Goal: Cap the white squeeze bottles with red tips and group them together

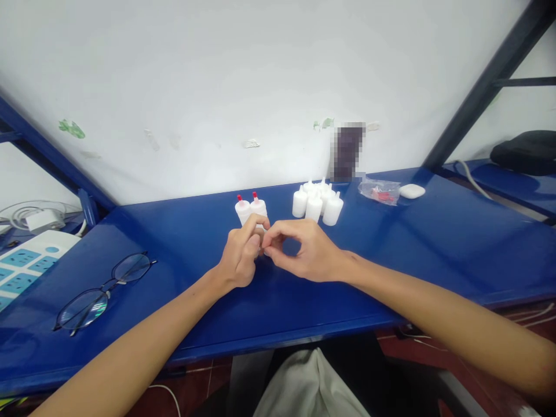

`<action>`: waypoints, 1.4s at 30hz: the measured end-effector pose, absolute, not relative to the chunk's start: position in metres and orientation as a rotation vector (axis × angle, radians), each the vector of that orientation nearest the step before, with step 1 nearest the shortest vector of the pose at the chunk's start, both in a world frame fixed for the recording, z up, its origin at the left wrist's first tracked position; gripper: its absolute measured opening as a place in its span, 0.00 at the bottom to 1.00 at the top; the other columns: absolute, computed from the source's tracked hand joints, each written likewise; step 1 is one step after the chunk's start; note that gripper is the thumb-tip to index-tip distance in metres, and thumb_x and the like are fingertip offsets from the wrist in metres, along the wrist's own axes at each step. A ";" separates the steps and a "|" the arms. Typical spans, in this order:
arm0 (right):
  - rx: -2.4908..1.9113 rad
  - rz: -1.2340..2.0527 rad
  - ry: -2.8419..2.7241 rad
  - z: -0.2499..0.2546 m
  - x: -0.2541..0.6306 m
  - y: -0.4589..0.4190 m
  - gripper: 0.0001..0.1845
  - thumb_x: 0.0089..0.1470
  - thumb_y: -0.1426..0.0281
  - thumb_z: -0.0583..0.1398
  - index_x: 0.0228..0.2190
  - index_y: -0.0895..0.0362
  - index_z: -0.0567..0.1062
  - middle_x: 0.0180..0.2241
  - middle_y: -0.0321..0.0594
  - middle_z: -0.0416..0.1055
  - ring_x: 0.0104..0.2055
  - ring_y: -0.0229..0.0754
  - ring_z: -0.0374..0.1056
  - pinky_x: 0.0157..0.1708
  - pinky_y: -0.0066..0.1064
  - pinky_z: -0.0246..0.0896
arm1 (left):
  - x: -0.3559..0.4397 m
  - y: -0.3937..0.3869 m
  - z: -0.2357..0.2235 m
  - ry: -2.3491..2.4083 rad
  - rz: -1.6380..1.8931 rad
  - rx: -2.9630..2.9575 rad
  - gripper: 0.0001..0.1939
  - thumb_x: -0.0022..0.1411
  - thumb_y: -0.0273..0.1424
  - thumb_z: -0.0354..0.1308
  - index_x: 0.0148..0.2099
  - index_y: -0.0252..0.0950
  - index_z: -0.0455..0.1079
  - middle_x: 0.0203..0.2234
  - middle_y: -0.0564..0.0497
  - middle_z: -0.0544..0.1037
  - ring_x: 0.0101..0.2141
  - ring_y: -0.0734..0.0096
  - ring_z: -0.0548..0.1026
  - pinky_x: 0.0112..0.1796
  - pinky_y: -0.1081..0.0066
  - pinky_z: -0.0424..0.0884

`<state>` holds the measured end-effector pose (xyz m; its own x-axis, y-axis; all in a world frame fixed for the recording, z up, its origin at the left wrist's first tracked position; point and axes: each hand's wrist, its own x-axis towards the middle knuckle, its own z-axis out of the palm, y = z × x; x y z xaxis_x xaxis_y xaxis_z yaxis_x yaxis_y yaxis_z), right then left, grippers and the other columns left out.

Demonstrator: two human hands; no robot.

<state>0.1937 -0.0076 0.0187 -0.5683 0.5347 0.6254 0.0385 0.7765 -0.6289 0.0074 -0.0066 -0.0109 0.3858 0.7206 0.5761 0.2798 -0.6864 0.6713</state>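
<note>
My left hand (243, 252) is closed, its fingers curled in over the middle of the blue desk. What it grips, if anything, is hidden behind the fingers. My right hand (304, 249) makes a pinch, thumb and forefinger tips meeting right at the left hand's fingers; whatever lies between them is too small or covered. Just behind my left hand stand two white dropper bottles (242, 212) with red tips (255, 195), partly covered by the fingers. Beyond my right hand is a group of several white bottles (313, 207) with bare white nozzles, standing upright.
A clear plastic bag (379, 191) with small red pieces lies at the back right, beside a white rounded case (412, 191). A blurred dark upright object (347, 152) leans on the wall. Glasses (106, 289) and a power strip (26, 269) lie on the left.
</note>
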 end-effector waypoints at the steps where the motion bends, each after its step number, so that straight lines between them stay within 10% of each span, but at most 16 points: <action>1: -0.416 0.718 -2.098 0.019 0.193 -0.009 0.03 0.56 0.76 0.58 0.31 0.57 0.71 0.26 0.33 0.70 0.27 0.33 0.66 0.30 0.27 0.65 | 0.008 -0.007 -0.011 0.808 1.249 2.200 0.20 0.72 0.47 0.38 0.46 0.37 0.60 0.21 0.55 0.73 0.21 0.70 0.69 0.27 0.70 0.64; 42: -0.308 0.266 -2.138 0.001 0.185 -0.004 0.04 0.55 0.78 0.60 0.35 0.59 0.74 0.31 0.39 0.75 0.30 0.35 0.69 0.31 0.26 0.67 | 0.011 -0.010 -0.006 0.710 1.280 2.403 0.12 0.58 0.30 0.48 0.46 0.39 0.55 0.21 0.59 0.69 0.19 0.73 0.66 0.24 0.72 0.62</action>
